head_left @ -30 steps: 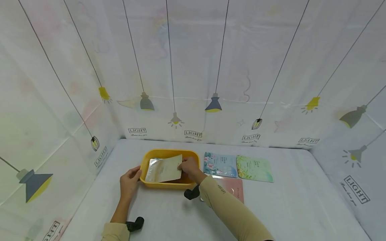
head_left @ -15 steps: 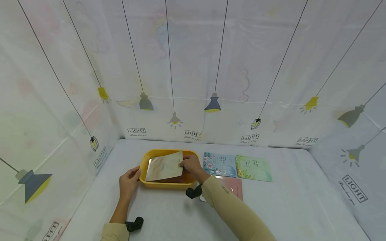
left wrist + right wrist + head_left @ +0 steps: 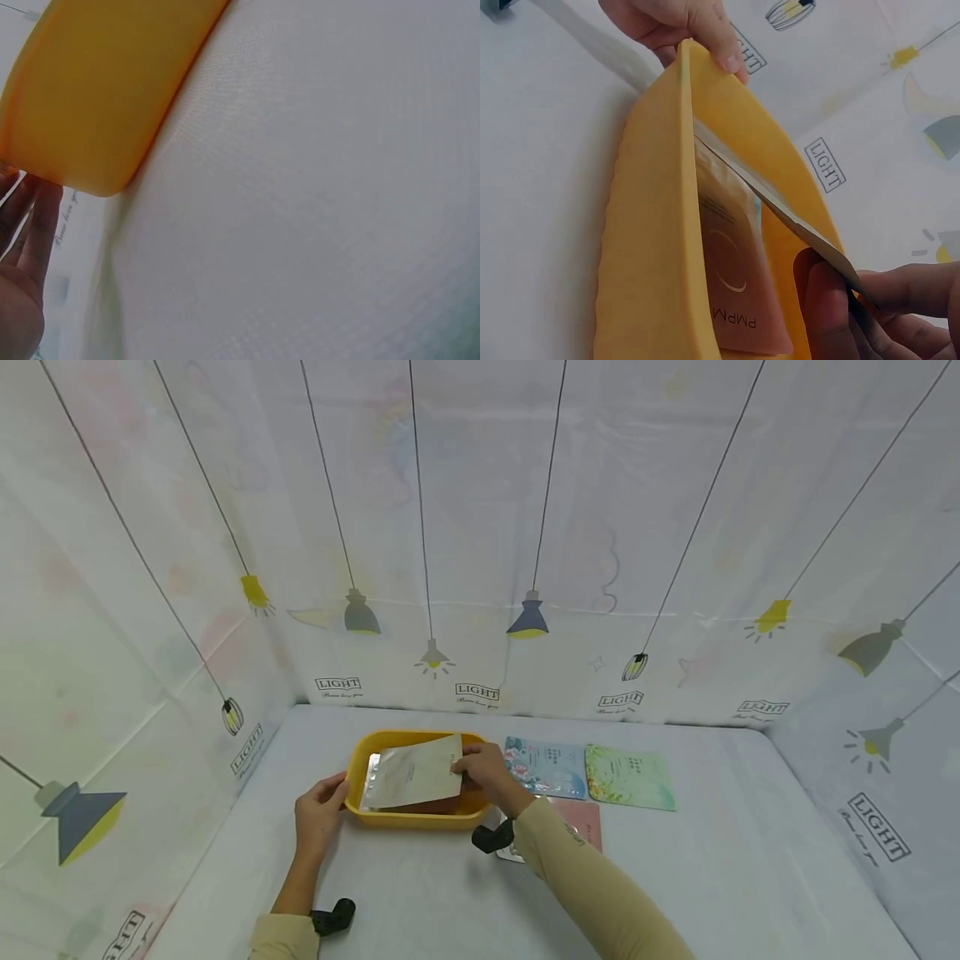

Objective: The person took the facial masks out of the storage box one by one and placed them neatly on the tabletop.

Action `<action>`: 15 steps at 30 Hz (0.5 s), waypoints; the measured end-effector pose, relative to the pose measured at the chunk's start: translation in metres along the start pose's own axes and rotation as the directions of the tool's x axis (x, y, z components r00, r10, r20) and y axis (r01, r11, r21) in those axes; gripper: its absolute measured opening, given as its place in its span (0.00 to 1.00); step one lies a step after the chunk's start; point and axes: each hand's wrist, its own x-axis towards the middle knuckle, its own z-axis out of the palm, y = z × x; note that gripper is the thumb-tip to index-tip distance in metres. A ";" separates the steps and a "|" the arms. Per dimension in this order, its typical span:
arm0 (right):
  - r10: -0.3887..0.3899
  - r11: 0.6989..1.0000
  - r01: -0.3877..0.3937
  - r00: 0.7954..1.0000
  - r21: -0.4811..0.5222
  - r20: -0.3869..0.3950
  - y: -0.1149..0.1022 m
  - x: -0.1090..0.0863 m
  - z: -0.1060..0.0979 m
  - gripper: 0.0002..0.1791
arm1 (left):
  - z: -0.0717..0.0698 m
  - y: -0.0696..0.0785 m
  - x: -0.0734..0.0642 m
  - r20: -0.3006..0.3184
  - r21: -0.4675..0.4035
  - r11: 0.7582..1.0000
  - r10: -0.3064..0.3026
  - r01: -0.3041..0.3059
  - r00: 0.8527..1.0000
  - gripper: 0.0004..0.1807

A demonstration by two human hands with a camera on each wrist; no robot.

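A yellow plastic bin (image 3: 420, 820) stands on the white table. My left hand (image 3: 318, 814) grips its left end; in the right wrist view the thumb lies over the rim (image 3: 684, 56) and the fingers are behind it. My right hand (image 3: 486, 774) pinches the right edge of a cream face mask packet (image 3: 416, 772) between thumb and fingers. The packet slants up over the bin, its left end low inside. Below it a pink packet (image 3: 735, 277) marked PMPM lies in the bin, with a bit of blue (image 3: 758, 210) showing beside it.
To the right of the bin lie a blue floral packet (image 3: 547, 768) and a green packet (image 3: 632, 778) side by side. Nearer, another pink packet (image 3: 587, 822) is partly hidden by my right forearm. A lamp-print cloth wall (image 3: 480, 527) rises behind the table.
My right hand has moved slightly right, drawing the packet's right edge up and rightward. More of the pink packet beneath shows. My left hand stays on the bin.
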 end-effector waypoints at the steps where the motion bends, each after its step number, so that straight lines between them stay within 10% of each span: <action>1: -0.003 1.000 0.003 1.000 0.001 0.000 0.000 -0.001 -0.001 0.18 | 0.000 0.000 0.000 -0.002 -0.005 1.000 0.000 0.000 1.000 0.19; 15: 0.000 0.998 0.001 1.000 -0.055 0.031 0.003 0.000 -0.002 0.19 | 0.000 0.000 0.000 0.006 -0.028 1.000 0.011 -0.010 1.000 0.19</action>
